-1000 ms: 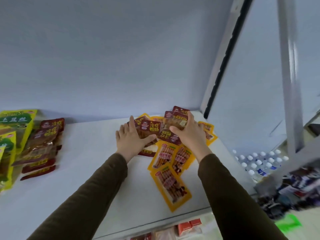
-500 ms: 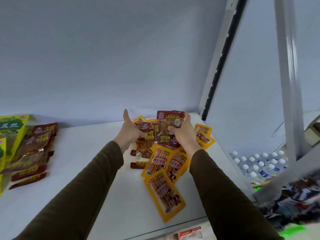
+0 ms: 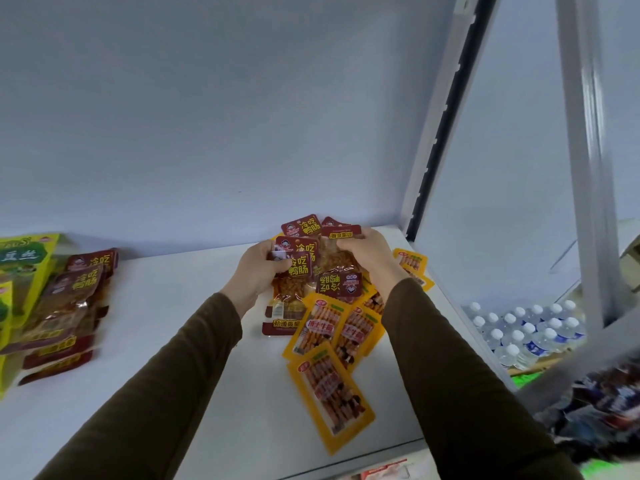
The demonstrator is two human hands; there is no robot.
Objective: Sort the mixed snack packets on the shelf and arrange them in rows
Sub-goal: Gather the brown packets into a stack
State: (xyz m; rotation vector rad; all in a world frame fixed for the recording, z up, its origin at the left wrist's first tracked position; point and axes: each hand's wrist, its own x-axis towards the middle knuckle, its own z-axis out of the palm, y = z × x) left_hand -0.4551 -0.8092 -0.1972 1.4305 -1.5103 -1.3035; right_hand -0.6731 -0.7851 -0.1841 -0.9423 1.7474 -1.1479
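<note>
Dark red snack packets (image 3: 304,258) with yellow lettering sit bunched at frame centre, tilted and overlapping, lifted off the white shelf (image 3: 180,299). Yellow packets (image 3: 329,386) lie flat, fanned below and right of them. At left lies a stacked red row (image 3: 74,306) beside green-yellow packs (image 3: 24,271).

We see two arms reaching forward from the bottom of the view, each covered by a long sleeve of plain dark olive-brown fabric. The left sleeve (image 3: 166,386) and the right sleeve (image 3: 453,372) look matte and soft, with loose folds along the forearms, and carry no pattern or logo. Each ends snugly at the wrist. Beyond the cuffs the left hand (image 3: 258,271) and the right hand (image 3: 372,259) are bare, without gloves.
</note>
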